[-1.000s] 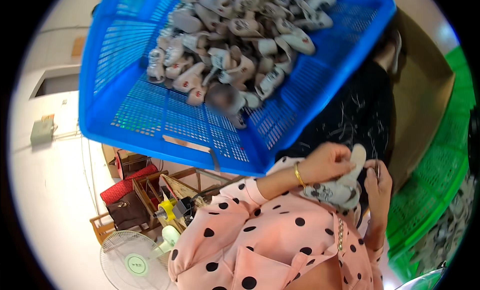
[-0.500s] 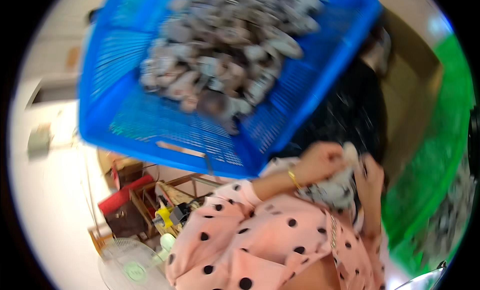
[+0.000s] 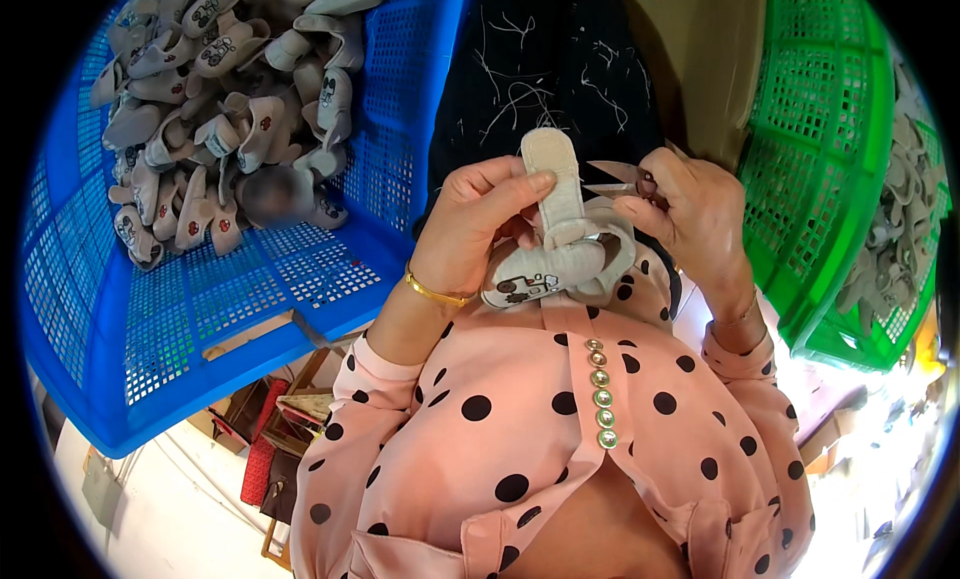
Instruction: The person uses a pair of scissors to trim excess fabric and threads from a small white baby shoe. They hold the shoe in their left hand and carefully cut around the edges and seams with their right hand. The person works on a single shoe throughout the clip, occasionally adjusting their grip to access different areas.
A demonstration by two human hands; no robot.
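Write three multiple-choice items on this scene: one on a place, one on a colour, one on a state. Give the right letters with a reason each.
1. Where does the blue plastic mesh basket of small beige fabric baby shoes lie?
A. at the person's left
B. at the person's right
C. behind the person

2. What colour is the plastic mesh basket at the person's right?
A. red
B. green
C. yellow

3. How is the small beige baby shoe at the middle held?
A. lying loose in the lap
B. gripped by the left hand
C. hanging from the basket rim

Answers:
1 A: the blue basket fills the picture's left side.
2 B: its wall is bright green.
3 B: the left hand's fingers close round the shoe, while the right hand holds small metal snips beside it.
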